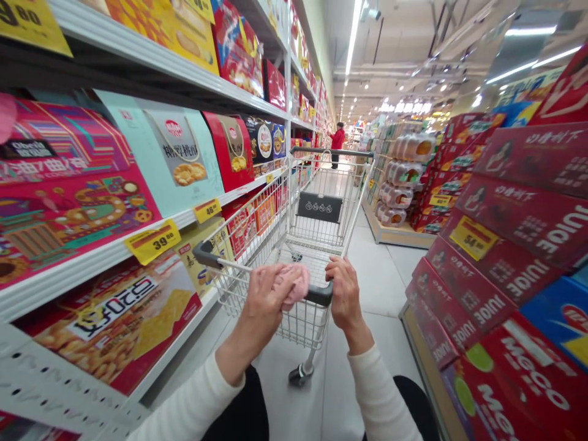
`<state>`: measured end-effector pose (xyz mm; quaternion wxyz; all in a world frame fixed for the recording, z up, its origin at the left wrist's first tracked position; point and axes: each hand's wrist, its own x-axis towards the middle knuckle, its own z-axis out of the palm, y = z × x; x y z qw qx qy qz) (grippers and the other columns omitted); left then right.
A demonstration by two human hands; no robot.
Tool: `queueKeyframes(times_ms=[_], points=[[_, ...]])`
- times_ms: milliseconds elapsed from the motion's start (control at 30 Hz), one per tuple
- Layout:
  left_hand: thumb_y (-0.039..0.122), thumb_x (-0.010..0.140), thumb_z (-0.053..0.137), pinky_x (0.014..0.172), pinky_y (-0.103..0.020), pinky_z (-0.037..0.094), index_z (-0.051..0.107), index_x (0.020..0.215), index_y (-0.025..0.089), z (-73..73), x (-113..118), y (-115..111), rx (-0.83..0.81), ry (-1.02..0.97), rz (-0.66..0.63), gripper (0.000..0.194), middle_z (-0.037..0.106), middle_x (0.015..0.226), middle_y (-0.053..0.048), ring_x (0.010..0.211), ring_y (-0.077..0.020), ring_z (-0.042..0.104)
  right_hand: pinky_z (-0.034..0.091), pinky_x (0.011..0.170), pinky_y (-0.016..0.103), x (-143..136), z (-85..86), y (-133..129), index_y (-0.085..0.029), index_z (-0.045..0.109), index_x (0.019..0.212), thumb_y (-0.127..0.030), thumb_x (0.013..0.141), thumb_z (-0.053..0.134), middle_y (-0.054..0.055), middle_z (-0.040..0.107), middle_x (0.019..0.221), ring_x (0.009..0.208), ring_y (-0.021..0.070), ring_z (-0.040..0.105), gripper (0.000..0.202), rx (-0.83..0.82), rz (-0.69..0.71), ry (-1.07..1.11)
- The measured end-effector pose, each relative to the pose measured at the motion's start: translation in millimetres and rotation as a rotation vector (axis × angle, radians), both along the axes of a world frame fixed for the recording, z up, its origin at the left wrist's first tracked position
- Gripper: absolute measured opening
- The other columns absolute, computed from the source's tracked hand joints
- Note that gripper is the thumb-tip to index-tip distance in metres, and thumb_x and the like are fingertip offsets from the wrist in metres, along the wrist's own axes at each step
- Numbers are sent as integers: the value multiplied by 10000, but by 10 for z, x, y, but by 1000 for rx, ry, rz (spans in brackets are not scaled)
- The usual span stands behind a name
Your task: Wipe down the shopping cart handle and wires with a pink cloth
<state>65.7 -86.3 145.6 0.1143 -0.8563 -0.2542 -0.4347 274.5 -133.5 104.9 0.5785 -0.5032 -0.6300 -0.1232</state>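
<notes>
White sleeves stretched forward, left hand closed over a pink cloth, against the handle of a shopping cart, right hand curled round the cart's right corner.

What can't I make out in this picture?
All in the head view:
Pink item: partly hidden by the left grip.
Upper-left yellow price tag: cut off by the picture's edge.
Distant person in red: too small for detail.
</notes>
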Motion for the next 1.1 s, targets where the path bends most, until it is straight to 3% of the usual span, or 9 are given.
queueKeyframes(times_ms=[100, 167, 333, 433, 533, 700, 800, 967, 1100], points=[[-21, 769, 463, 1003, -485, 508, 681, 1333, 282, -67, -244, 221, 0, -85, 198, 677, 588, 1332, -114, 1153, -301, 518, 356, 1209, 528, -24, -29, 22, -253, 530, 874, -228, 1036, 235, 51, 672, 982, 1259, 224, 615, 338, 33, 4, 39], [-26, 752, 462, 997, -486, 514, 678, 1332, 282, -116, -261, 210, -5, -150, 255, 691, 565, 1340, -115, 1166, -304, 520, 360, 1207, 536, -57, -50, 46, -253, 522, 864, -224, 1037, 230, 51, 667, 979, 1252, 225, 616, 340, 52, 4, 82], [-47, 819, 460, 991, -435, 515, 582, 1445, 296, -331, 82, -127, 118, -140, 107, 724, 529, 1363, -132, 1217, -280, 530, 351, 1212, 529, -85, -85, 72, -256, 511, 863, -241, 1050, 232, 41, 663, 969, 1256, 214, 608, 336, 61, 11, 118], [-28, 840, 469, 1025, -445, 501, 557, 1475, 304, -413, 96, -89, 217, -114, 78, 722, 550, 1339, -138, 1243, -285, 533, 359, 1207, 517, -30, -91, 48, -255, 528, 882, -246, 1050, 234, 38, 673, 975, 1261, 211, 613, 339, 44, 10, 71], [7, 840, 497, 1052, -462, 490, 613, 1416, 297, -385, -186, 203, 244, -98, 154, 655, 570, 1333, -141, 1247, -295, 531, 355, 1209, 513, 28, -91, 25, -255, 540, 889, -249, 1050, 238, 37, 678, 985, 1271, 212, 612, 343, 26, 8, 50], [27, 782, 510, 1022, -556, 492, 694, 1297, 276, -263, -663, 617, 65, -163, 387, 602, 545, 1362, -145, 1219, -343, 513, 337, 1213, 516, -4, -105, 51, -259, 533, 889, -280, 1060, 231, 31, 662, 980, 1260, 218, 609, 347, 50, 31, 115], [11, 774, 489, 1000, -540, 496, 716, 1255, 267, -296, -598, 534, 45, -217, 360, 590, 541, 1339, -141, 1204, -336, 528, 342, 1212, 530, -59, -123, 82, -257, 523, 860, -305, 1062, 237, 37, 658, 982, 1247, 228, 613, 354, 73, 30, 175], [8, 791, 490, 975, -449, 515, 698, 1304, 297, -367, -401, 308, 106, -133, 91, 625, 588, 1306, -128, 1180, -291, 577, 340, 1219, 534, -39, -129, 79, -257, 540, 869, -300, 1059, 241, 37, 660, 986, 1255, 223, 610, 357, 67, 41, 152], [22, 795, 488, 997, -462, 485, 730, 1238, 293, -239, -673, 529, 111, -99, 219, 573, 600, 1298, -121, 1155, -300, 560, 327, 1222, 524, 21, -115, 49, -256, 549, 892, -285, 1061, 239, 36, 661, 989, 1269, 214, 601, 355, 43, 53, 90]])
